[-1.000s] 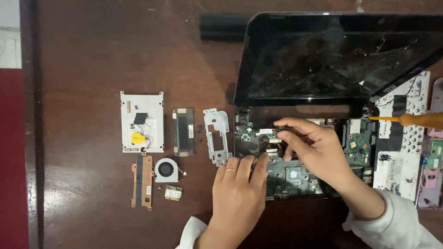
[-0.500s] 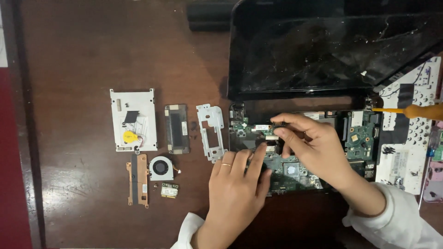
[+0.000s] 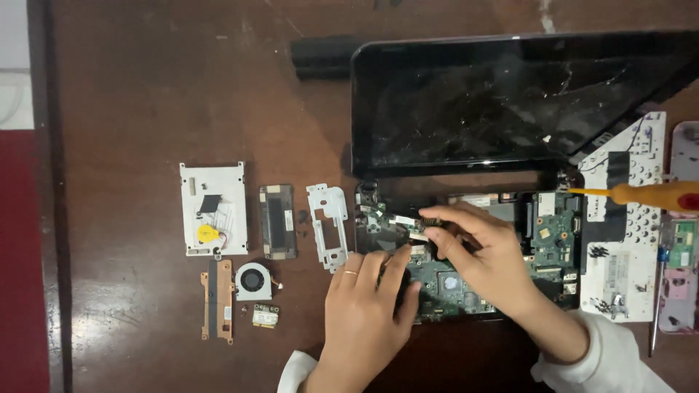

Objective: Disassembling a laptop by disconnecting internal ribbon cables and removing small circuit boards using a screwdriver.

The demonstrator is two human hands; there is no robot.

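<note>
An opened laptop lies on the brown table, its green motherboard (image 3: 553, 233) bare below the cracked dark screen (image 3: 510, 102). My right hand (image 3: 484, 255) reaches in from the lower right. Its thumb and fingers are pinched on a small dark connector (image 3: 429, 220) near the board's upper left. My left hand (image 3: 368, 309), with a ring on one finger, lies flat beside it. Its fingertips press on the board's left part and it holds nothing.
Removed parts lie in rows at the left: a white plate with a yellow coin cell (image 3: 213, 209), a dark cover (image 3: 278, 221), a white bracket (image 3: 328, 225), a fan (image 3: 253, 282), a copper heat pipe (image 3: 218, 298), a small card (image 3: 265, 316). An orange-handled screwdriver (image 3: 655, 195) rests on the white keyboard back (image 3: 619, 269). A black battery (image 3: 324, 58) lies at the top.
The view has shifted slightly with my head. Both hands stay on the motherboard, the right fingers still pinched at the same spot.
</note>
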